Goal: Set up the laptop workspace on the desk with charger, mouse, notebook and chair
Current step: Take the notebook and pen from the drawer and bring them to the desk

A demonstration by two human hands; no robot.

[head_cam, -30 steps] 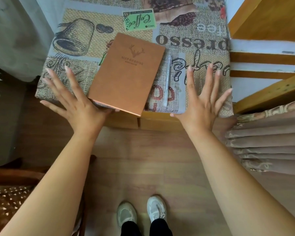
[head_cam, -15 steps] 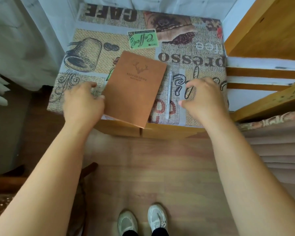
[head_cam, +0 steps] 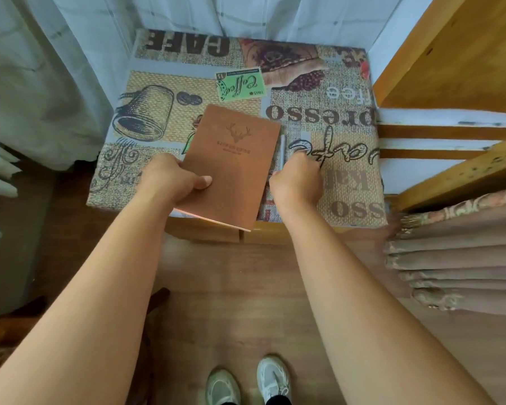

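Coffee-print cloth (head_cam: 348,159) covers the low surface in front of me, burlap-toned, with "CAFE" and "espresso" lettering, a cup drawing and a green stamp motif. My left hand (head_cam: 170,182) grips the brown notebook (head_cam: 231,168) at its left edge, thumb on the cover with the deer emblem; the near corner juts past the cloth's edge. My right hand (head_cam: 297,182) is curled closed at the near end of the pen (head_cam: 281,150) lying just beside the notebook, though I cannot tell whether the fingers actually pinch it. White sheer curtain (head_cam: 56,68) hangs behind and left, wooden shelving (head_cam: 450,68) stands right, folded brownish drapery (head_cam: 456,258) below it. Wood-look floor (head_cam: 231,302) lies underfoot, my pale sneakers (head_cam: 247,384) showing.
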